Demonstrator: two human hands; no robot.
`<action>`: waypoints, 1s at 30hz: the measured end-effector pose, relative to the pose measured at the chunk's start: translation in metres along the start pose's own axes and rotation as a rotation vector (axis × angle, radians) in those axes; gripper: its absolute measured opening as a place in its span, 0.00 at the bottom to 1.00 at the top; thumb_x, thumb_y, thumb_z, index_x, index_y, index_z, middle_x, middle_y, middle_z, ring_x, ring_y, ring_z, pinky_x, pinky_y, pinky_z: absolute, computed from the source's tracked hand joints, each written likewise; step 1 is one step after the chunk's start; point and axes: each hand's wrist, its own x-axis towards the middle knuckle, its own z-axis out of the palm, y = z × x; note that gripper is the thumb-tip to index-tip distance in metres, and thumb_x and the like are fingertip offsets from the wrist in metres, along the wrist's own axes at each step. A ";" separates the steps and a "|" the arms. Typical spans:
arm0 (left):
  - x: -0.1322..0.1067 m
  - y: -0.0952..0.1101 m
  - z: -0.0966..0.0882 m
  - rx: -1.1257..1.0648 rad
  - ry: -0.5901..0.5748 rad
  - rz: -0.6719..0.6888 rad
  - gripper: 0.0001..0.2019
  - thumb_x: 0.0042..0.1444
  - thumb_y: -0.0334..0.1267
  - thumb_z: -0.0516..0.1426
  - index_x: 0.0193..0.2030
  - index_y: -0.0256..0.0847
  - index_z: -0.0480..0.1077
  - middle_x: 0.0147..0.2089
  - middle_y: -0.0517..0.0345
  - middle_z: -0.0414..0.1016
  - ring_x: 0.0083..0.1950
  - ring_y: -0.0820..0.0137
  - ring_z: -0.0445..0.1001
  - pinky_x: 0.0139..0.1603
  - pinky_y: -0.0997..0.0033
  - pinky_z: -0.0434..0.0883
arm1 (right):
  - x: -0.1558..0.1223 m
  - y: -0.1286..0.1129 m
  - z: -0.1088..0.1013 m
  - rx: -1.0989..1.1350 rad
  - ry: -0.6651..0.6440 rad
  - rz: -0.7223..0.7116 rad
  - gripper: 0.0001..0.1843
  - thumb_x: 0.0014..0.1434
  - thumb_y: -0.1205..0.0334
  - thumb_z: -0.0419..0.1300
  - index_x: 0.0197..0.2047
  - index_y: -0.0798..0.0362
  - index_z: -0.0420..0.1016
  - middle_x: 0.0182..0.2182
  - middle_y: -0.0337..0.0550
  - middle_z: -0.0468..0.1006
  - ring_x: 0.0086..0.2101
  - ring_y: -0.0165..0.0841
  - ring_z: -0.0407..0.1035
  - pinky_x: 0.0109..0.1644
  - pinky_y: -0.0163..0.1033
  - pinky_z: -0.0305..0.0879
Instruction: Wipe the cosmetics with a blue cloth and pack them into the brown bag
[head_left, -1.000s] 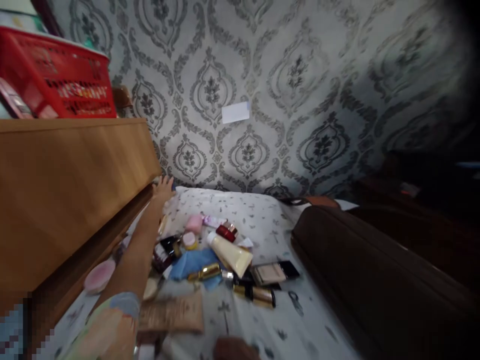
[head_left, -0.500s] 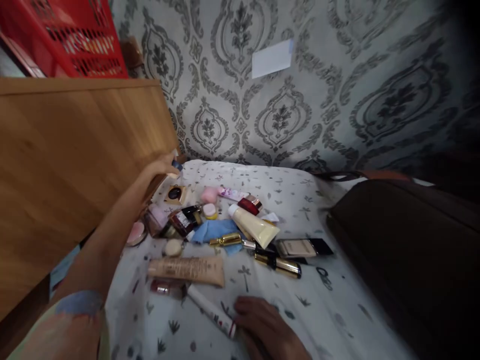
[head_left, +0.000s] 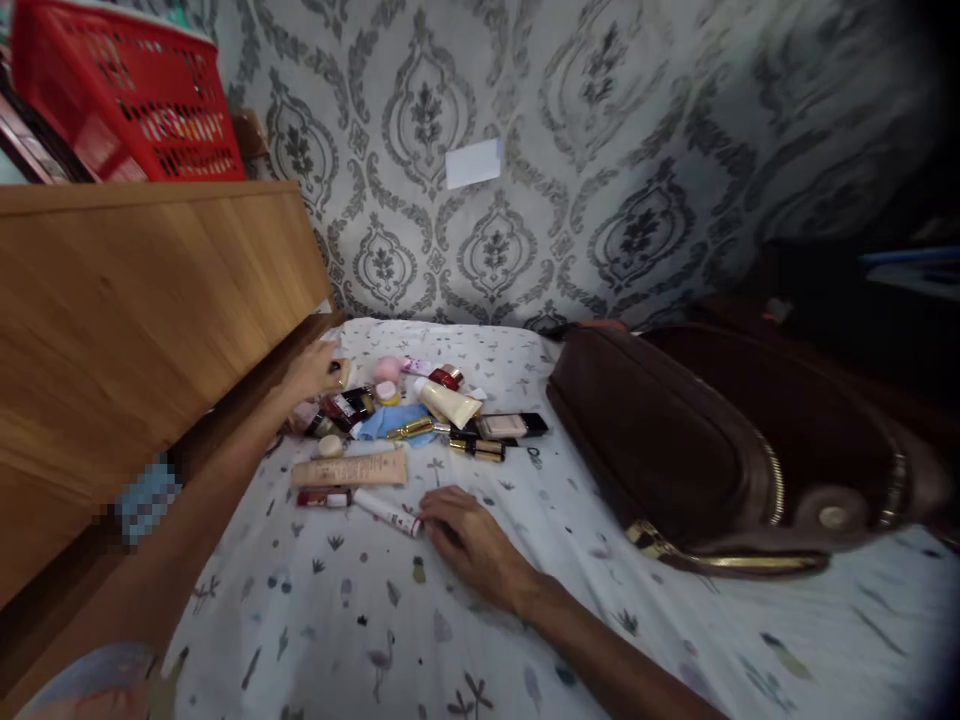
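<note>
Beside brown bag [head_left: 675, 450] (contents hidden), right hand [head_left: 469, 538], grip spread, at white tube [head_left: 386, 512]; left hand [head_left: 313, 368] grip unclear.

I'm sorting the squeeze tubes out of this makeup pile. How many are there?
4: a slim white tube at the right hand's fingertips, a beige tube just behind it, a cream tube farther back, a pinkish tube farthest back. Others may lie hidden.
</note>
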 end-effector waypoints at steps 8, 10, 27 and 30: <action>0.026 0.156 0.051 0.070 -0.378 0.664 0.36 0.41 0.36 0.68 0.61 0.54 0.69 0.74 0.57 0.53 0.74 0.49 0.51 0.69 0.56 0.58 | -0.001 0.000 0.002 -0.042 -0.027 0.015 0.10 0.62 0.72 0.56 0.38 0.54 0.77 0.39 0.48 0.80 0.44 0.38 0.73 0.52 0.43 0.69; 0.039 0.164 0.051 0.062 -0.403 0.650 0.30 0.38 0.34 0.68 0.53 0.48 0.74 0.70 0.56 0.59 0.68 0.54 0.62 0.65 0.65 0.64 | -0.001 0.001 0.002 -0.059 -0.036 0.017 0.09 0.61 0.73 0.56 0.37 0.54 0.77 0.38 0.48 0.80 0.42 0.38 0.73 0.51 0.42 0.69; 0.065 0.255 0.104 -0.055 -0.147 0.422 0.24 0.47 0.39 0.65 0.52 0.44 0.71 0.73 0.49 0.57 0.74 0.41 0.44 0.67 0.31 0.53 | -0.002 0.004 0.004 -0.055 -0.004 -0.002 0.10 0.60 0.74 0.55 0.38 0.54 0.76 0.38 0.48 0.80 0.43 0.38 0.72 0.52 0.42 0.69; 0.063 0.241 0.099 -0.175 -0.114 0.419 0.23 0.49 0.41 0.63 0.53 0.44 0.70 0.68 0.51 0.64 0.72 0.47 0.53 0.66 0.41 0.59 | -0.001 0.004 0.005 -0.056 -0.012 0.004 0.09 0.61 0.73 0.55 0.37 0.55 0.76 0.37 0.49 0.80 0.42 0.38 0.72 0.51 0.42 0.69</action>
